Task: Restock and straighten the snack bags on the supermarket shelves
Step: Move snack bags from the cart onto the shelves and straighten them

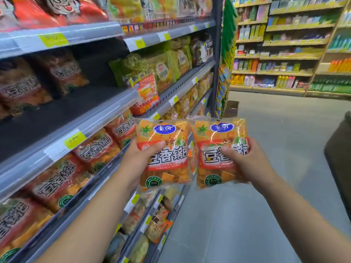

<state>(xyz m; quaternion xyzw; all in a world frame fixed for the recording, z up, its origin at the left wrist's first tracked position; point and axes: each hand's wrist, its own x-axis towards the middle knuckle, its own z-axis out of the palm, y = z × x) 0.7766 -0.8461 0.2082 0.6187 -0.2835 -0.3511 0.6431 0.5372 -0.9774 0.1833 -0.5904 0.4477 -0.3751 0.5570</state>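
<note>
Aisle, snack shelving on the left. Two orange-and-red clear-plastic snack bags were up in mid-air in front of the shelves, one per hand.

The left hand gripped the left snack bag by its lower left side. Its thumb curled across the printed front, and its other fingers were hidden behind. The right hand gripped the right snack bag the mirror way, thumb over the front at the lower right, fingers out of sight behind the pack. Both bags stood upright, labels facing the wearer, side by side. Inner edges touched or slightly overlapped; could not tell which.

Held so, I judged, to keep the fronts forward for shelving. The low side grip left each top and face free.

Just left of the bags, on the lower grey metal shelf, a row of same-print bags lay tilted back, faces up, running toward the near left. The grey shelf above showed a dark bare stretch of deck between the reddish bags at far left and the green-and-yellow bags to the right. A yellow price label sat on its front rail.

Judgement: restocking step in hand, neither bag placed yet. Either the bare stretch or the matching row looked the likely spot. The film looked slippery and only a thumb crossed each front, so a bag might slide.
</note>
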